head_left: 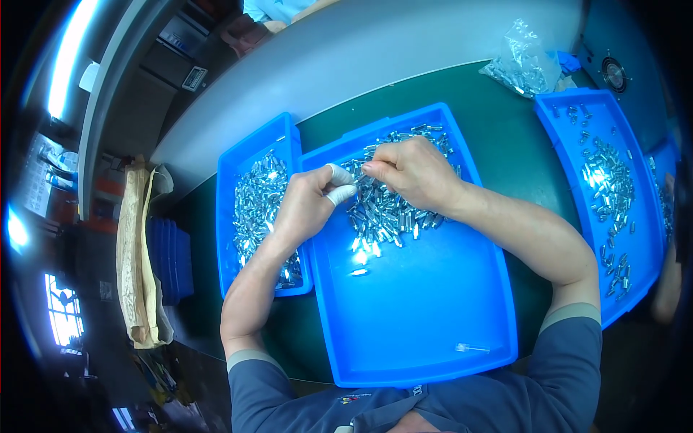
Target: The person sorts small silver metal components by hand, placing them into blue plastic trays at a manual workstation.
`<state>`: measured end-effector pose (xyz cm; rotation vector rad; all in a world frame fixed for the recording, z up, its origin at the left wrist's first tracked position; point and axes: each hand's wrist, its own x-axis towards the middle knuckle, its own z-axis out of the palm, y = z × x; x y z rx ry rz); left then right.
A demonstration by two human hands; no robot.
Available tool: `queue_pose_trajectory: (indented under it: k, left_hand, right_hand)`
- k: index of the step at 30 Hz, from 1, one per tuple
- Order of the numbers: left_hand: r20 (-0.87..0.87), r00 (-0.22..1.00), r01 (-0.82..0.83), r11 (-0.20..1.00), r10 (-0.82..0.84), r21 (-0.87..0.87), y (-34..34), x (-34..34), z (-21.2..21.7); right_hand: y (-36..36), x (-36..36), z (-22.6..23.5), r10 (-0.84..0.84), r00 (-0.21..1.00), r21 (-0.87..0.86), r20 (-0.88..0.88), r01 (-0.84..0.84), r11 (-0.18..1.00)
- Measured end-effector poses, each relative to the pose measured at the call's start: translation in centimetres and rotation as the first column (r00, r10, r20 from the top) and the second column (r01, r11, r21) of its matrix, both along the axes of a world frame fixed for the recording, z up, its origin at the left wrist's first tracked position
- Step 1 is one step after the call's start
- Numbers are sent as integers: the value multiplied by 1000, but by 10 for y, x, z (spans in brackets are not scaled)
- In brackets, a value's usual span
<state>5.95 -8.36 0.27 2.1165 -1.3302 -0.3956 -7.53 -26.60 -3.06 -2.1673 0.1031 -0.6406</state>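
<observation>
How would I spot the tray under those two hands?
On the green tabletop, a wide, rectangular blue plastic tray fills the middle, between a left blue tray and a right blue tray. Unlike both neighbours, it has its shiny metal parts heaped toward the far end and a small clear-looking piece lying in the near right corner.

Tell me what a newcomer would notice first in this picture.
Probably the big blue tray in the middle, with shiny metal parts heaped toward its far end. Over them, the left hand, with white finger covers, is close to the right hand. A clear plastic bag sits at the upper right.
</observation>
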Motion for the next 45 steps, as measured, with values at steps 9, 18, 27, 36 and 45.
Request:
queue_pose_trajectory:
  k: [9, 18, 27, 36, 45]
  left_hand:
    - [344, 902, -288, 957, 262, 26, 25, 51, 31]
    - [481, 877, 0, 1000, 10, -20, 2, 30, -8]
    - [532, 846, -30, 994, -31, 105, -10, 27, -30]
    - [341, 936, -104, 994, 85, 37, -9, 21, -15]
    - [151, 988, 59, 983, -32, -175, -8, 5, -5]
  right_hand:
    - [-10, 4, 3, -61, 998, 377, 18, 49, 925]
    - [-5, 0, 8, -20, 1000, 296, -12, 23, 955]
    - [-3, 0, 6, 33, 999, 265, -40, -21, 964]
    - [-4, -1, 7, 14, 998, 267, -64, 4, 964]
    - [-6, 0, 4, -13, 998, 243, -66, 29, 969]
